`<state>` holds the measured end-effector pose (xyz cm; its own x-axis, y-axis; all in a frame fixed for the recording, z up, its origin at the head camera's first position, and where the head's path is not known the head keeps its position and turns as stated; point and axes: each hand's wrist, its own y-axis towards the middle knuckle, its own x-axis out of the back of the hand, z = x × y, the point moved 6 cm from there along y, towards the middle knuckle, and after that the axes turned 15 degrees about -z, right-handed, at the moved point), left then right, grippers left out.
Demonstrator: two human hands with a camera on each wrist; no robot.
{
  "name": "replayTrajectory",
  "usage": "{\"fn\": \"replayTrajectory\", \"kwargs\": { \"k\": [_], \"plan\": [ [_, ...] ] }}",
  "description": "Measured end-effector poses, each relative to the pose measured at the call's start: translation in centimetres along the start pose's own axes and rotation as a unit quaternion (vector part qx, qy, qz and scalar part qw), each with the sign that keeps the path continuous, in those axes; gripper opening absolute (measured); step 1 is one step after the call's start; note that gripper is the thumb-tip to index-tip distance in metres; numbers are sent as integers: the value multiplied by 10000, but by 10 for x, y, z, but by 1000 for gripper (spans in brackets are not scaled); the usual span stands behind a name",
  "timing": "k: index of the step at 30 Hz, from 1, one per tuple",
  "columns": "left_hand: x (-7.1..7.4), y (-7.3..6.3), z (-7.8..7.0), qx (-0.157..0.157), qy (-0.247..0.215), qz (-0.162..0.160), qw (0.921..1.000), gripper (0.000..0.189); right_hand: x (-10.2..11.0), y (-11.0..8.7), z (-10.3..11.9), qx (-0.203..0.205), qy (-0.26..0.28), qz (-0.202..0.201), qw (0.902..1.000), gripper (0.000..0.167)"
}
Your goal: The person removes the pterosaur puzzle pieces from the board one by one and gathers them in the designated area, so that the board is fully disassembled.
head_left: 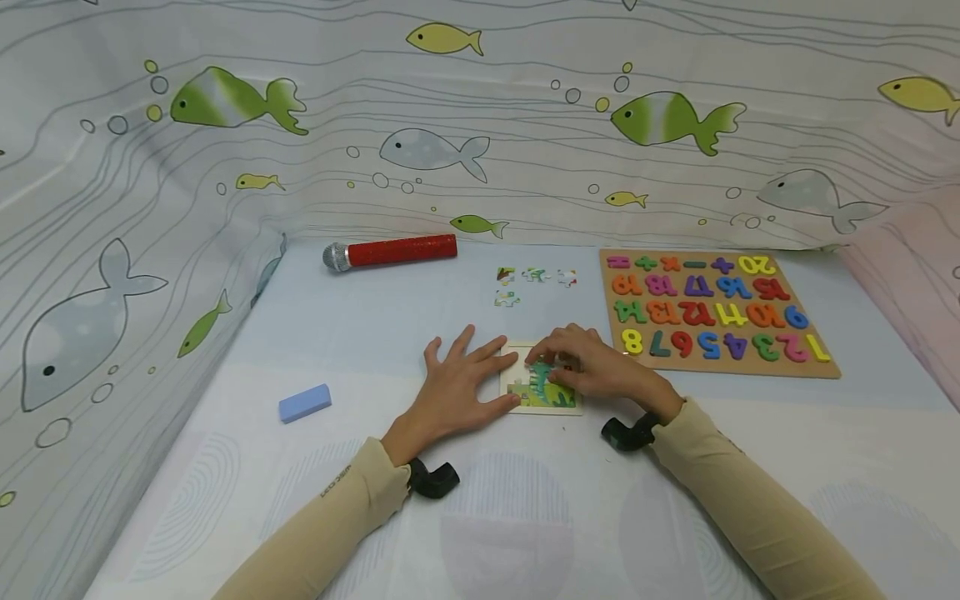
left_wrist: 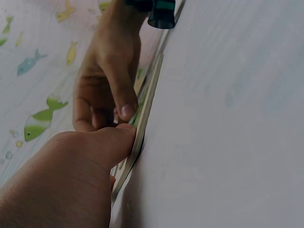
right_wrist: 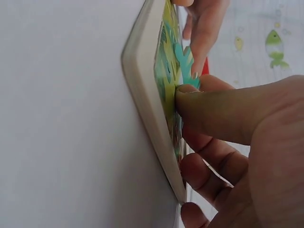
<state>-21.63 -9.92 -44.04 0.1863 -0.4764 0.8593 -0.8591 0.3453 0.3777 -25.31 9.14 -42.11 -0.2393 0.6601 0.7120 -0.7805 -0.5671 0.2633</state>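
Note:
A small wooden puzzle tray (head_left: pixel 543 411) lies in front of me, its lower part filled with green and yellow picture pieces. My left hand (head_left: pixel 456 390) is spread flat at the tray's left side, with thumb and fingertips on its border. Over the tray's upper right, my right hand (head_left: pixel 592 364) pinches a teal puzzle piece (right_wrist: pixel 184 61) between thumb and fingers. That piece tilts up from the picture surface in the right wrist view. Behind the tray lie several loose puzzle pieces (head_left: pixel 507 297). The right hand hides part of the tray.
To the right is a brown number board (head_left: pixel 720 363) with colourful numerals. A red microphone (head_left: pixel 401 251) with a silver head lies at the back left. Nearer on the left is a blue block (head_left: pixel 304 403). A fish-patterned cloth (head_left: pixel 540 100) rises behind the table.

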Motion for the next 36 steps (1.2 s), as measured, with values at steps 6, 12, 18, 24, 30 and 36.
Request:
{"fn": "replayTrajectory", "kwargs": {
  "k": [6,12,18,24,30,36],
  "plan": [
    [0,0,0,47,23,72,10000,64,-1,-1,0,54,-185,4,9998,34],
    [1,-1,0,42,39,65,10000,64,-2,0,3,135,-242,66,9996,39],
    [1,-1,-1,30,59,51,10000,64,-4,0,7,177,-328,161,9992,39],
    [1,0,-2,14,59,55,10000,64,-3,0,6,207,-348,63,9992,38],
    [1,0,-1,23,49,57,10000,63,-2,-1,3,135,-96,-109,9998,38],
    [0,-1,0,16,20,40,10000,63,3,2,-6,96,37,-328,9994,38]
  ]
}}
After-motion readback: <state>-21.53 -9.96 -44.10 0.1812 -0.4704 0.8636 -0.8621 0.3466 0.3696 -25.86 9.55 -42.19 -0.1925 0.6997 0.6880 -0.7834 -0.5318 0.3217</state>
